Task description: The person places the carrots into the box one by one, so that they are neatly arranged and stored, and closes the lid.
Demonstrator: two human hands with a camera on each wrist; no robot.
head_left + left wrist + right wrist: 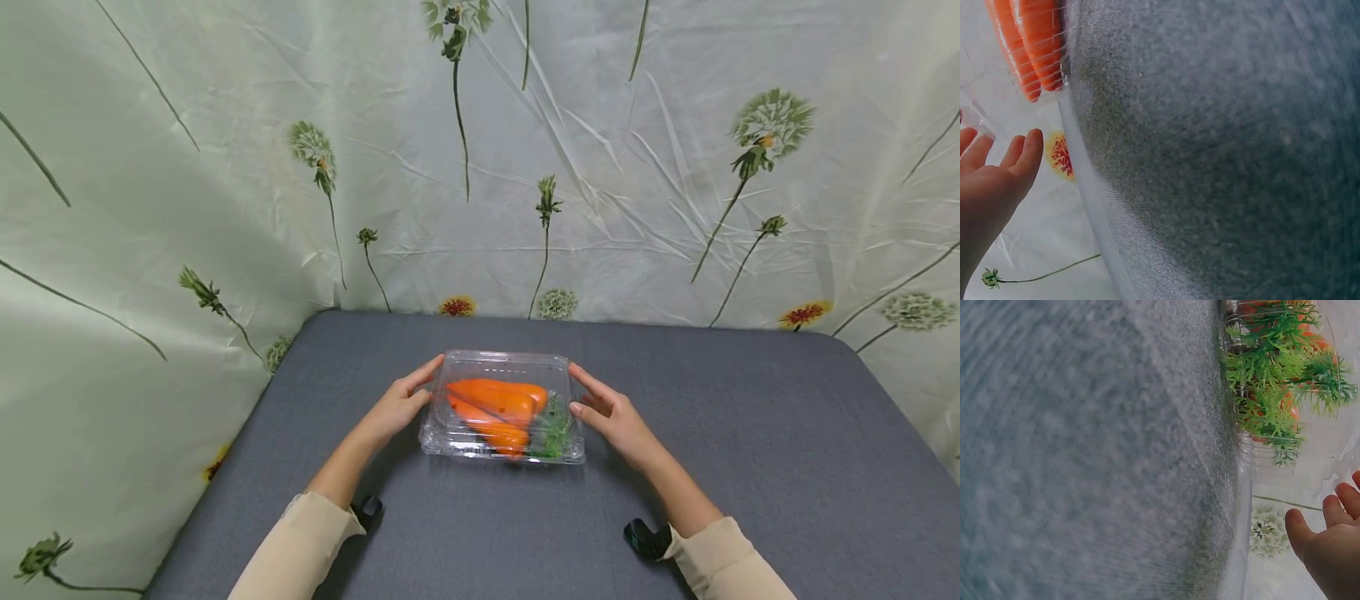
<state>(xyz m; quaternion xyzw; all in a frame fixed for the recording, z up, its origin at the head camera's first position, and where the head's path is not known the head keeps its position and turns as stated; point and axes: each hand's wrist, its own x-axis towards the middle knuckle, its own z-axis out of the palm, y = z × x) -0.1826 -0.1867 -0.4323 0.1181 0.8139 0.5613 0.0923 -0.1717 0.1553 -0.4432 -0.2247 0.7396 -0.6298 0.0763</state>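
Observation:
A clear plastic clamshell container (pixel 501 358) sits on the grey table with its lid over several orange carrots (pixel 491 408). The carrots' green leaves (pixel 553 425) are at the right end. My left hand (pixel 393 410) touches the container's left side, index finger and thumb against its edge. On the opposite side my right hand (pixel 617 417) touches the right edge in the same way. In the left wrist view, the lower fingers (pixel 1034 147) are extended, apart from the plastic. The right wrist view shows relaxed fingers (pixel 1299 528) beside the container. Both thumbs are hidden in the wrist views.
The grey cloth-covered table (pixel 750 433) extends around the container. A pale curtain (pixel 637 167) printed with dandelions hangs behind it and along the left side. Dark wrist devices (pixel 647 540) stick out from under both beige sleeves (pixel 727 558).

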